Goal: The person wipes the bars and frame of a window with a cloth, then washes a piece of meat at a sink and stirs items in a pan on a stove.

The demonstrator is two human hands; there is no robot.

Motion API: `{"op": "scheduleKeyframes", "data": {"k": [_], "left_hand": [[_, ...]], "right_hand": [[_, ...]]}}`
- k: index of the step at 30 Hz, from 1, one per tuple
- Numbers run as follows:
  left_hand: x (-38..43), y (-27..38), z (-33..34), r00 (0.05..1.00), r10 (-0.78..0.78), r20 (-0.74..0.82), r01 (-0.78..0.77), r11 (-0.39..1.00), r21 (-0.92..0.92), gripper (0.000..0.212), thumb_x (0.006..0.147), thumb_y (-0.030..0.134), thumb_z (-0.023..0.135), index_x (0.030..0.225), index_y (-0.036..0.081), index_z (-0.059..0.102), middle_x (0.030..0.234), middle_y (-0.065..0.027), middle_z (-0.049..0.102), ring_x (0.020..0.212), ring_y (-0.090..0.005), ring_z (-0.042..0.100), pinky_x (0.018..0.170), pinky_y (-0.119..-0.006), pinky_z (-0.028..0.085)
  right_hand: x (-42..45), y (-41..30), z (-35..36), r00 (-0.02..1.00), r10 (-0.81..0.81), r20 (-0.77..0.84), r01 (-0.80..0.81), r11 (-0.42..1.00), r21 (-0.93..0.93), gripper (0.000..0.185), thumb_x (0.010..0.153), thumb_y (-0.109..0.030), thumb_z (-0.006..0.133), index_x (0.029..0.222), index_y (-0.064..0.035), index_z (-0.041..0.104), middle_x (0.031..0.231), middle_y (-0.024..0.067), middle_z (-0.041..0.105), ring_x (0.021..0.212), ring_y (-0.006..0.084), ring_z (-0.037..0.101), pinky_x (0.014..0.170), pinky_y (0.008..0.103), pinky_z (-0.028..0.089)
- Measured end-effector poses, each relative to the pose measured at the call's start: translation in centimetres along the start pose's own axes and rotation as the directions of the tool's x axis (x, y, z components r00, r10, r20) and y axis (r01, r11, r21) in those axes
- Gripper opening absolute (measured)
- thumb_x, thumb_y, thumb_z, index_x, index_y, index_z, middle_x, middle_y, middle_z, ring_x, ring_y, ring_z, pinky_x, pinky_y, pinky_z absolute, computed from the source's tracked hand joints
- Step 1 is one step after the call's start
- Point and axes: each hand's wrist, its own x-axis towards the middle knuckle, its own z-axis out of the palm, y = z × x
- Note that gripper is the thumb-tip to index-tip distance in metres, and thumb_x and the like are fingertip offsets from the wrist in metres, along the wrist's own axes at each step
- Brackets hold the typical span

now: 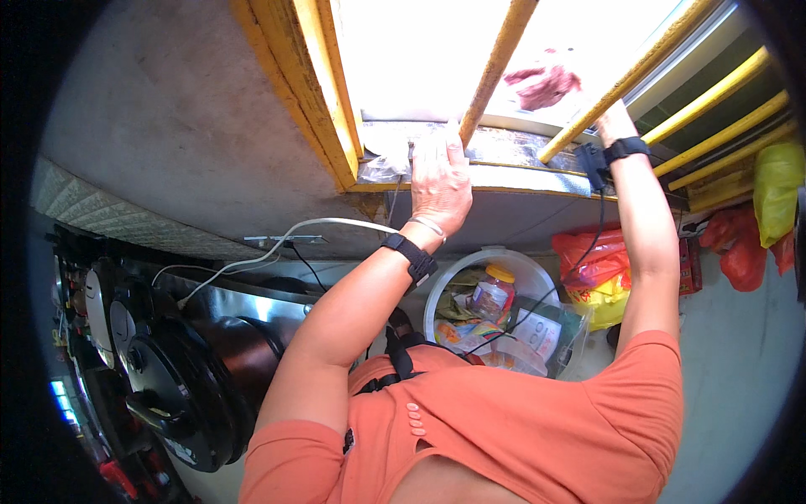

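My left hand (442,179) rests on the wooden window sill (504,148), fingers stretched forward beside the foot of a yellow window bar (497,69). A crumpled piece of clear plastic (385,165) lies just left of its fingers. My right hand (607,120) reaches out between the yellow bars, with a dark red cloth (544,85) at its fingertips. Strong glare washes out the fingers there, though the cloth appears held. Black straps circle both wrists, and a small black device (590,165) with a cable hangs by the right one.
Below the sill stands a white round tub (431,309) holding a yellow-lidded jar (494,293) and plastic bags. Red and yellow bags (598,271) sit to its right; others (779,189) hang farther right. Black lidded cookers (182,390) stand at left. A white cable (296,225) crosses near my left forearm.
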Motion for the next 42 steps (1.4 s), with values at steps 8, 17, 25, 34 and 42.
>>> {"op": "scheduleKeyframes", "data": {"k": [8,17,25,34,42], "left_hand": [[0.5,1.4,0.3,1.0,0.02,-0.016,-0.02,0.999,-0.037,0.048,0.086,0.006,0.053,0.131,-0.01,0.047,0.107,-0.023,0.059,0.108,-0.0385,0.056,0.1,-0.047,0.041],[0.5,0.9,0.6,0.993,0.028,-0.119,-0.037,0.996,-0.076,0.041,0.085,0.011,0.061,0.121,-0.006,0.053,0.101,-0.023,0.058,0.098,-0.038,0.055,0.087,-0.048,0.045],[0.9,1.4,0.3,0.995,0.041,-0.093,-0.051,0.994,-0.101,0.044,0.085,0.011,0.059,0.125,-0.006,0.052,0.102,-0.0231,0.057,0.098,-0.0388,0.055,0.089,-0.048,0.045],[0.7,1.4,0.7,0.992,0.03,-0.123,-0.038,0.998,-0.056,0.047,0.085,0.009,0.057,0.129,-0.006,0.05,0.101,-0.0226,0.058,0.095,-0.0381,0.056,0.086,-0.048,0.046],[0.3,0.4,0.4,0.993,0.022,-0.112,-0.026,0.999,-0.03,0.044,0.084,0.008,0.057,0.125,-0.007,0.053,0.1,-0.0222,0.058,0.094,-0.0384,0.056,0.084,-0.048,0.046]], "right_hand": [[-1.8,-1.1,-3.8,0.998,-0.049,0.03,0.052,0.988,-0.145,0.045,0.085,-0.03,0.074,0.121,-0.0036,0.067,0.118,0.012,0.068,0.11,0.0212,0.061,0.099,0.0339,0.048],[-2.1,0.1,2.4,0.918,0.149,0.367,0.018,0.91,-0.415,0.049,0.085,-0.033,0.076,0.121,-0.003,0.066,0.119,0.0127,0.067,0.111,0.0218,0.061,0.099,0.0353,0.047],[0.8,0.5,-0.1,0.913,0.156,0.376,0.006,0.919,-0.395,0.052,0.085,-0.037,0.075,0.123,-0.0033,0.065,0.123,0.0136,0.065,0.115,0.0231,0.059,0.101,0.0365,0.046],[1.8,1.6,1.1,0.884,0.127,0.449,0.078,0.909,-0.41,0.058,0.086,-0.042,0.073,0.128,-0.0045,0.062,0.129,0.015,0.062,0.121,0.0253,0.055,0.105,0.0379,0.042],[1.9,8.9,1.0,0.858,0.032,0.512,0.154,0.936,-0.316,0.051,0.088,-0.031,0.068,0.13,-0.0045,0.06,0.117,0.015,0.067,0.105,0.0231,0.062,0.093,0.0351,0.049]]}}
